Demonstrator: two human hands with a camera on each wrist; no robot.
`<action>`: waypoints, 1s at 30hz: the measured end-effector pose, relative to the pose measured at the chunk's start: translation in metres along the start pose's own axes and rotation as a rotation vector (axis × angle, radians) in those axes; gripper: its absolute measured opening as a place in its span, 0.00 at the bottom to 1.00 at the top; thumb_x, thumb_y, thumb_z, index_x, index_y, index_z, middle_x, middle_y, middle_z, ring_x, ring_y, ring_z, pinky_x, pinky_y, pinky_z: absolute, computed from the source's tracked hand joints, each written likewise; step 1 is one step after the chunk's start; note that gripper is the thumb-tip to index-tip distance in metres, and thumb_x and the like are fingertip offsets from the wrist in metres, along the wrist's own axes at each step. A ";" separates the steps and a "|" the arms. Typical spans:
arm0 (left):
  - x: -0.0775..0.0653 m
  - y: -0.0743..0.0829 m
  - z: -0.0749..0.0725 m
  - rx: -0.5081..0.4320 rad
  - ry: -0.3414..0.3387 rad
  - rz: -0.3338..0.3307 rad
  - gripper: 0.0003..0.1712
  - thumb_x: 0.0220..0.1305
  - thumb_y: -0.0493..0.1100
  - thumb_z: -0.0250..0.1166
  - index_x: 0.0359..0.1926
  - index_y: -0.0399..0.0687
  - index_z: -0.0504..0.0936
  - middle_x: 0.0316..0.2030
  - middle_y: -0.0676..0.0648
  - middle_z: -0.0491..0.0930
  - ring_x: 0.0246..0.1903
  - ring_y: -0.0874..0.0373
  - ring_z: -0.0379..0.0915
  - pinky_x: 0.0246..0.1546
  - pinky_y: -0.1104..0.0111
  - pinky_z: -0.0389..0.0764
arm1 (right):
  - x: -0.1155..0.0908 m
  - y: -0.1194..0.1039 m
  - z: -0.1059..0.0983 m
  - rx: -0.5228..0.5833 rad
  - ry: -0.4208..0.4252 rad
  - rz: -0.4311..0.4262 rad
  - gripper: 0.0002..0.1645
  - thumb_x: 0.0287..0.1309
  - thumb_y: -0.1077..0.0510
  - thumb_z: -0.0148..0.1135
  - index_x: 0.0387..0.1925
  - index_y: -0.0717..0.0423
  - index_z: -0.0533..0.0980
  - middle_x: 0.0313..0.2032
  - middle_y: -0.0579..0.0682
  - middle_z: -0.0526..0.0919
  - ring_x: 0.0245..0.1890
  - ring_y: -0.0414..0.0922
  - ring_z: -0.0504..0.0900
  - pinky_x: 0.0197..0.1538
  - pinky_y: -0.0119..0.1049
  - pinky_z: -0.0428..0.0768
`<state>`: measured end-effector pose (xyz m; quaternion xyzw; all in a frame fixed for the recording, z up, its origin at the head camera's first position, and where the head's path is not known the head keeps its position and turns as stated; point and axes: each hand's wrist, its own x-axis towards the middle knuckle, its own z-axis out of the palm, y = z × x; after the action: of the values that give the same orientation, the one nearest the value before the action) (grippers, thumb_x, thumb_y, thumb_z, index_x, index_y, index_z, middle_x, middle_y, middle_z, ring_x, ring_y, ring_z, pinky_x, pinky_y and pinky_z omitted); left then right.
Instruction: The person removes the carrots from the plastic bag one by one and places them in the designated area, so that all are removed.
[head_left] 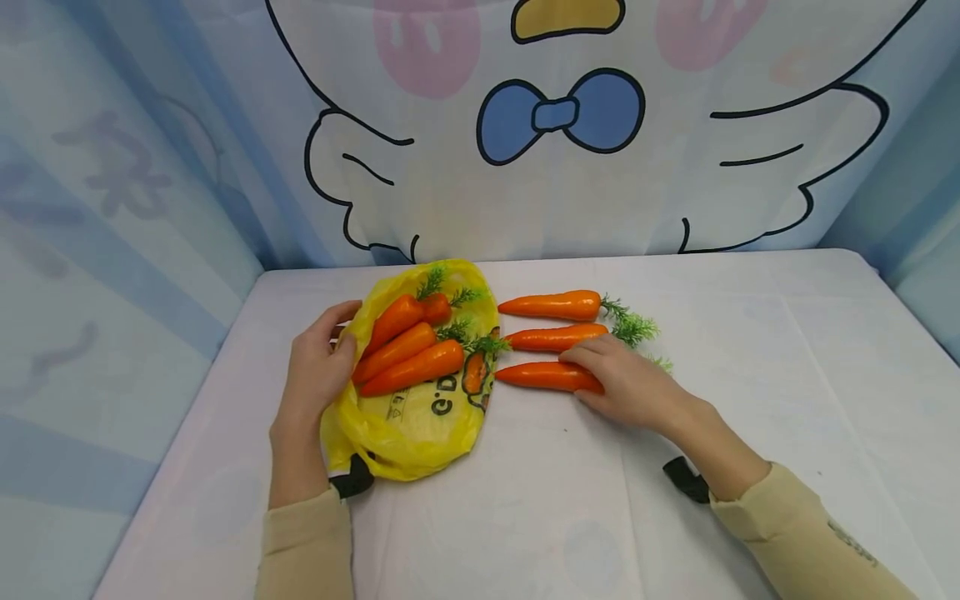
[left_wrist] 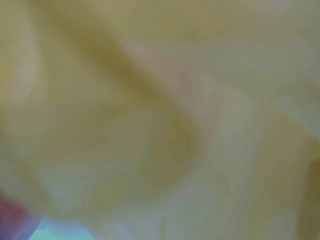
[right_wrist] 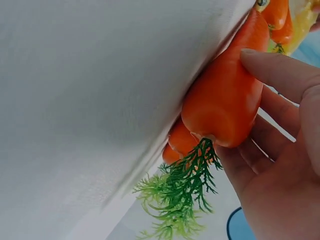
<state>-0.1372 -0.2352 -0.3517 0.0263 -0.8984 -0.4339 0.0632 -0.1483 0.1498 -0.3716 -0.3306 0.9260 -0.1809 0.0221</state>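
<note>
A yellow plastic bag [head_left: 420,454] lies on the table with its mouth open and several orange carrots [head_left: 415,370] with green tops in it. My left hand [head_left: 318,367] grips the bag's left edge; blurred yellow plastic [left_wrist: 150,150] fills the left wrist view. To the right of the bag, three carrots lie in a row, tips toward it. My right hand [head_left: 622,383] holds the nearest carrot [head_left: 543,376] around its thick end, thumb on one side and fingers on the other. In the right wrist view this carrot [right_wrist: 225,95] lies along the cloth, its green top hanging free.
Beyond the held one lie the middle carrot [head_left: 551,338] and the far carrot [head_left: 555,305]. A white cloth covers the table [head_left: 525,525]. Behind it hangs a printed curtain [head_left: 562,192] with a blue bow; another pale blue curtain [head_left: 112,292] runs along the left side.
</note>
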 end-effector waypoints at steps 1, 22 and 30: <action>0.000 0.000 0.000 0.001 -0.001 0.000 0.28 0.74 0.36 0.47 0.73 0.46 0.69 0.66 0.41 0.72 0.55 0.44 0.70 0.60 0.51 0.73 | 0.000 0.000 0.000 -0.006 0.009 -0.002 0.26 0.56 0.63 0.73 0.57 0.62 0.79 0.55 0.57 0.80 0.58 0.57 0.75 0.61 0.55 0.73; 0.001 -0.003 0.001 0.006 0.013 0.020 0.27 0.74 0.36 0.47 0.72 0.45 0.70 0.65 0.40 0.73 0.54 0.44 0.71 0.59 0.52 0.73 | 0.005 0.002 -0.003 -0.016 0.047 -0.049 0.22 0.54 0.65 0.74 0.52 0.62 0.81 0.51 0.55 0.80 0.55 0.56 0.77 0.61 0.54 0.74; 0.000 -0.002 0.001 -0.001 0.014 0.023 0.27 0.74 0.36 0.47 0.72 0.45 0.70 0.65 0.40 0.73 0.54 0.45 0.72 0.58 0.52 0.74 | 0.004 0.003 -0.013 0.039 0.018 0.011 0.25 0.56 0.61 0.74 0.56 0.61 0.79 0.56 0.55 0.78 0.60 0.56 0.72 0.63 0.55 0.71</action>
<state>-0.1376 -0.2359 -0.3535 0.0189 -0.8979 -0.4334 0.0743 -0.1553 0.1540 -0.3607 -0.3232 0.9243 -0.2018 0.0213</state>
